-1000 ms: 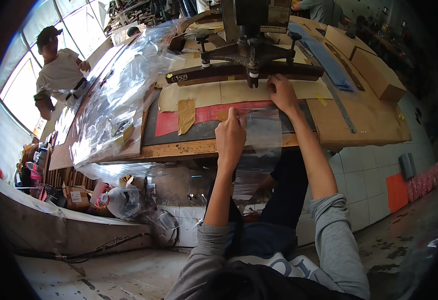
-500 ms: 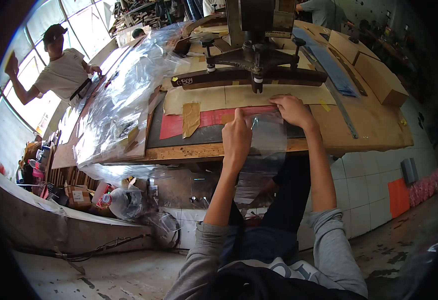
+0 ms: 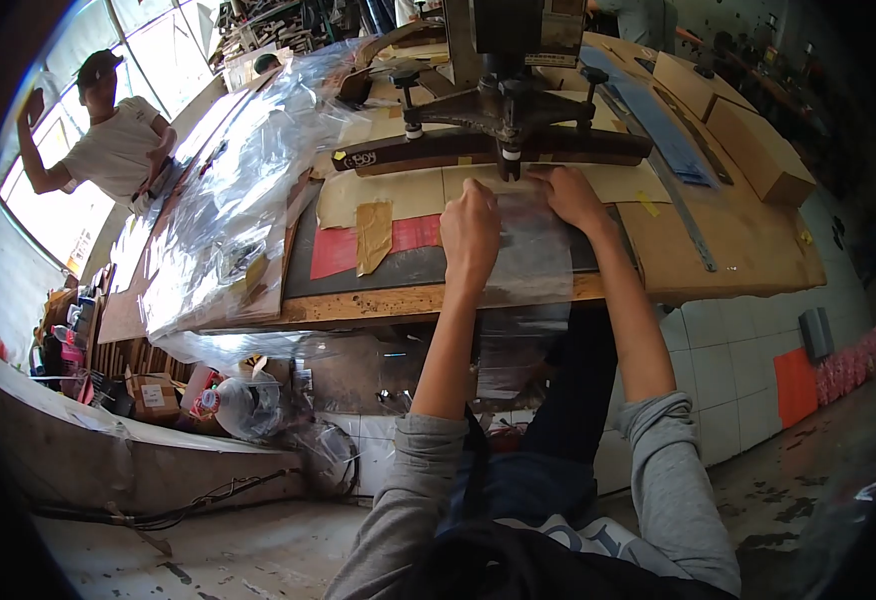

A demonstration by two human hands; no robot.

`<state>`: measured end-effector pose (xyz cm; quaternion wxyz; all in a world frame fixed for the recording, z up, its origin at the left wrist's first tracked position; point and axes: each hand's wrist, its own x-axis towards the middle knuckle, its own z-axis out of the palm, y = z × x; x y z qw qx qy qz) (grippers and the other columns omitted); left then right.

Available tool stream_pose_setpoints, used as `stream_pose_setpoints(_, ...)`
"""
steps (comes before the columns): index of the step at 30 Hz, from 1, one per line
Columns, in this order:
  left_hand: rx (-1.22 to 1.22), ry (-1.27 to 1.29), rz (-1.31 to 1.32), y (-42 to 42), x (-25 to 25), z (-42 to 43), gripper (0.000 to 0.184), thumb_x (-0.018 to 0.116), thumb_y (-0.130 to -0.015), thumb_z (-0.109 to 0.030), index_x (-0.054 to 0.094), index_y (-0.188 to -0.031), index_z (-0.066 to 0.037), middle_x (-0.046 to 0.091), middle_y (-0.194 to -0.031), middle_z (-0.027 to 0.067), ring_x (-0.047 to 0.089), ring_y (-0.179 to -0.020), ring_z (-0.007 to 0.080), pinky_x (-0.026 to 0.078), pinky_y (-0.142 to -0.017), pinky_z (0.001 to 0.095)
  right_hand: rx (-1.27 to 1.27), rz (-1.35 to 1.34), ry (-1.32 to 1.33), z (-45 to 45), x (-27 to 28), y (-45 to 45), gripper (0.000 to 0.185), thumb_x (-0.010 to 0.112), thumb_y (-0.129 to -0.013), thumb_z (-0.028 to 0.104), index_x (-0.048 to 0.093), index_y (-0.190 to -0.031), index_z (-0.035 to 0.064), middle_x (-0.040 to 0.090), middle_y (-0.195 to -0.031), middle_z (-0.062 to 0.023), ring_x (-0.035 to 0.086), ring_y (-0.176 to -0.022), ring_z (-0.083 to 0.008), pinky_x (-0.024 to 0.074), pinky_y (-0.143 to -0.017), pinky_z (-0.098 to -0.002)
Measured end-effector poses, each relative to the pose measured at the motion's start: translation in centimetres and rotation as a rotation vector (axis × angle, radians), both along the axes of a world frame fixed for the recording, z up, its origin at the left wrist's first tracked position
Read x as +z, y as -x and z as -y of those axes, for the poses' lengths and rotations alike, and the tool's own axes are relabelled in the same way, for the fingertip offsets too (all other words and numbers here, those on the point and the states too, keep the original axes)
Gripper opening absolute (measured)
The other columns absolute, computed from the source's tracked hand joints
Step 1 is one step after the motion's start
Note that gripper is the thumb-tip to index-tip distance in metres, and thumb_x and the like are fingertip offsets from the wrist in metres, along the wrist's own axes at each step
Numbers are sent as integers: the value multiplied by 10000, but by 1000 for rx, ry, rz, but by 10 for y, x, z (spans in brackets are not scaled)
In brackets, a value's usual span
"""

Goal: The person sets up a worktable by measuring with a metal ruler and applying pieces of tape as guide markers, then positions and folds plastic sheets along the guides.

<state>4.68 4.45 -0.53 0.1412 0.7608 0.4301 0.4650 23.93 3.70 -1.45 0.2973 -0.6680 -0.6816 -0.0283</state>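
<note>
Nearest first: grey sleeves, pushed up the forearms, dark trousers under them. Low on the left, below the tabletop, a clear bottle and a small carton.

Clear plastic sheet hangs over the tabletop's wooden front edge, its upper part lying across the dark mat between the two hands. Left hand closed in a fist, clamped on the sheet at its left side. Right hand a little farther in, fingers pointing left at the sheet's far end; cannot tell whether the fingertips pinch it or only rest there. The hands are apart from each other.

Left of the left hand, red sheet on the mat, with a strip of brown tape lying across it and up onto the cream board. Board lies just beyond the red sheet. Over the board, a dark crossbar, white lettering at its left end, carried by a heavy machine head; the right fingertips are just below and in front of the bar.

To the right, a long metal strip, blue sheets, cardboard boxes. To the left, a broad spread of crumpled plastic film. Beyond it a co-worker in a pale shirt and dark cap, one arm raised. Far right, part of another person in grey.
</note>
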Motion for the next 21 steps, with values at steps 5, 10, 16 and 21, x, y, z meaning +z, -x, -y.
stream_pose_setpoints(5, 50, 58, -43, -1, -2, -2, 108, 574, -831, -107, 574, -847, 0, 642, -769, 218, 617, -738, 410, 478, -657, 476, 22, -39, -38, 6, 1, -6, 369, 520, -773, 1, 671, -1101, 78, 636, -1027, -223, 604, -979, -369, 467, -880, -421)
stream_pose_setpoints(10, 30, 7, -55, 3, -8, -1, 141, 562, -837, -111, 551, -825, 29, 629, -739, 259, 625, -735, 440, 498, -642, 491, -37, 33, 80, 11, 7, -4, 357, 535, -807, 57, 641, -1147, 77, 625, -1126, -167, 587, -1048, -346, 462, -932, -387)
stream_pose_setpoints(16, 49, 36, -69, 1, -9, -2, 124, 584, -825, -104, 561, -830, 18, 633, -752, 238, 622, -745, 425, 489, -651, 483, -62, 153, 90, 17, 13, 4, 428, 527, -784, 29, 615, -1196, 105, 622, -1143, -156, 579, -1067, -336, 455, -943, -406)
stream_pose_setpoints(21, 12, -34, -34, 5, -9, 3, 164, 529, -852, -118, 538, -826, 44, 620, -720, 282, 624, -728, 458, 506, -635, 505, -100, 171, 37, 15, 5, 7, 398, 528, -799, 25, 638, -1169, 123, 616, -1174, -102, 518, -1150, -293, 414, -951, -474)
